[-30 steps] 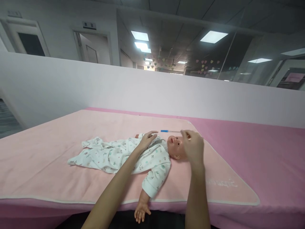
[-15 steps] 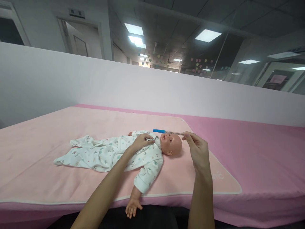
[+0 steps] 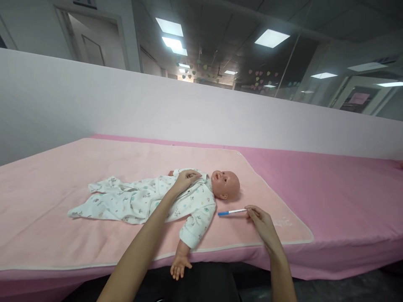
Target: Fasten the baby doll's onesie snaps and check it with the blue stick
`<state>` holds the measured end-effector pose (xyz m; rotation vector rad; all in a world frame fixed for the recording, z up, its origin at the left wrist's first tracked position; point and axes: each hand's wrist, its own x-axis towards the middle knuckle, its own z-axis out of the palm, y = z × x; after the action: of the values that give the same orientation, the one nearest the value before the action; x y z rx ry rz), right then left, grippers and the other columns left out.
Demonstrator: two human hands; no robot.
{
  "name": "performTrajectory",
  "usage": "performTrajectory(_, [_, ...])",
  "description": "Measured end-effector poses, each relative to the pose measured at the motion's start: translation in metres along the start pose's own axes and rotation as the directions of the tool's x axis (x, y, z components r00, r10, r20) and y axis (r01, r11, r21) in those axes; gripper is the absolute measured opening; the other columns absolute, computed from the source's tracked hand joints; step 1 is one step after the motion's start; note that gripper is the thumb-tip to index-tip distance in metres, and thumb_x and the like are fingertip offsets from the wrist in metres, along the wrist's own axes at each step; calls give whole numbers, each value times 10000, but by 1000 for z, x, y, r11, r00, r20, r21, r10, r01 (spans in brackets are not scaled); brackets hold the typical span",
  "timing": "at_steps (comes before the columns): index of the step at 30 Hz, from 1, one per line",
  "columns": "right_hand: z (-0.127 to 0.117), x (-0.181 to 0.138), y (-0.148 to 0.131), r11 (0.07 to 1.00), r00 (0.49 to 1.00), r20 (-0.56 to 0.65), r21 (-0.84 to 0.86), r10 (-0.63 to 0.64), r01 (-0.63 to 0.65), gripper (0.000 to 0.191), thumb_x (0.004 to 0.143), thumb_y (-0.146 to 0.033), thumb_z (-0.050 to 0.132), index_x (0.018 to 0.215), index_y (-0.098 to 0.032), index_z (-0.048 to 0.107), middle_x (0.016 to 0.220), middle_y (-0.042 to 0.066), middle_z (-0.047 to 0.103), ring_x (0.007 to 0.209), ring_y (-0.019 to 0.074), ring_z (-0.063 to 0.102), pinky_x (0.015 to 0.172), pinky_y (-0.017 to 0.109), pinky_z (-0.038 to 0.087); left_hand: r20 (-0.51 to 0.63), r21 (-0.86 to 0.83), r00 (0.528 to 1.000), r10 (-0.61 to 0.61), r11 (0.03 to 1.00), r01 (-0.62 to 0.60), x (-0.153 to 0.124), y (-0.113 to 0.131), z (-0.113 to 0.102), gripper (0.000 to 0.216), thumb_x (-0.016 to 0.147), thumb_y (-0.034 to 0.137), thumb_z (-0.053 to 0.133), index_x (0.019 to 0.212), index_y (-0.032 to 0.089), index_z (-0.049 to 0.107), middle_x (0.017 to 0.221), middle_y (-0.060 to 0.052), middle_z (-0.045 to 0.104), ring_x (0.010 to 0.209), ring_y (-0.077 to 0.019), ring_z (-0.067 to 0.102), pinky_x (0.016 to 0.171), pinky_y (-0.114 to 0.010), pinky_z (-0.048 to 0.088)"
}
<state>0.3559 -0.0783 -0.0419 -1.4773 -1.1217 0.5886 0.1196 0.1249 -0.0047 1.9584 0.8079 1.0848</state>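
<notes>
A baby doll (image 3: 227, 184) in a white patterned romper (image 3: 138, 201) lies on its back, head to the right, one arm reaching over the near edge. My left hand (image 3: 186, 180) rests on its chest with fingers curled at the romper's front near the collar; the fingertips are partly hidden. To the right, my right hand (image 3: 260, 222) pinches the end of a slim thermometer (image 3: 233, 212) with a blue cap. The thermometer points left, nearly level, just on the near side of the doll's head.
A peach mat (image 3: 47, 180) with a pale border lies under the doll on a pink-covered table (image 3: 340, 197). Behind the table stands a white partition (image 3: 176, 113) with glass above it. My dark-clothed lap (image 3: 208, 281) is at the near edge.
My right hand has brought the thermometer down and toward me, from over the doll's face to beside its head. My left hand stays on the chest. The view has shifted slightly.
</notes>
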Motion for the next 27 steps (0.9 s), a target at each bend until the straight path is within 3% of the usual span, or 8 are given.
performTrajectory(5, [-9,1,27,967,997,-22,-242,79,-82,297,753,-425,472,788,-172,624,450,-29,494,432,140,471,457,243,340,47,112,999,0,994,-5,-7,8,2,381,709,479,543,918,192,683,747,-26,643,612,-135,502,575,-243,368])
performTrajectory(9, [7,8,4,781,977,-207,-617,-42,-97,247,745,-324,475,842,-175,648,545,45,599,543,192,555,519,271,364,109,223,994,23,974,-47,-8,10,3,329,687,443,572,898,224,696,800,-26,669,704,-168,544,643,-255,383])
performTrajectory(11, [34,12,-16,700,964,-230,-710,-136,-71,292,781,-292,431,956,-169,630,646,84,640,597,209,577,531,279,371,120,232,992,31,971,-58,-8,10,3,270,689,399,572,840,220,707,814,-29,677,751,-181,561,674,-261,389])
performTrajectory(13, [73,19,-38,709,962,-71,-691,-262,142,286,819,-264,387,970,-200,621,779,80,663,658,189,595,581,270,400,122,220,992,33,974,-59,-7,8,3,241,685,372,569,801,210,705,818,-30,678,758,-185,570,677,-263,396])
performTrajectory(15, [116,29,-55,664,913,75,-663,-401,346,297,834,-216,358,997,-202,606,868,77,653,730,177,598,632,257,417,126,187,992,33,981,-56,-7,6,2,232,686,344,552,788,192,694,803,-32,673,734,-178,571,661,-260,405])
performTrajectory(18, [163,45,-67,540,878,151,-737,-454,406,369,812,-157,354,1141,-192,519,907,94,622,719,190,588,583,263,416,59,119,997,39,992,-46,-5,1,0,236,683,278,497,801,159,664,765,-31,654,697,-163,560,638,-255,416])
performTrajectory(20, [177,53,-66,505,879,170,-763,-446,404,441,779,-140,378,1210,-190,455,897,94,607,671,188,576,565,269,415,-9,78,999,43,996,-42,-2,-2,-2,238,679,261,471,794,146,645,738,-27,640,682,-157,549,629,-253,416])
performTrajectory(27, [169,63,-41,726,835,-20,-506,-550,466,433,702,-62,328,1068,-152,541,900,80,590,805,177,546,689,258,431,-8,-22,1000,-27,999,27,2,-5,-2,186,676,304,526,702,147,623,644,6,600,581,-119,499,567,-232,379])
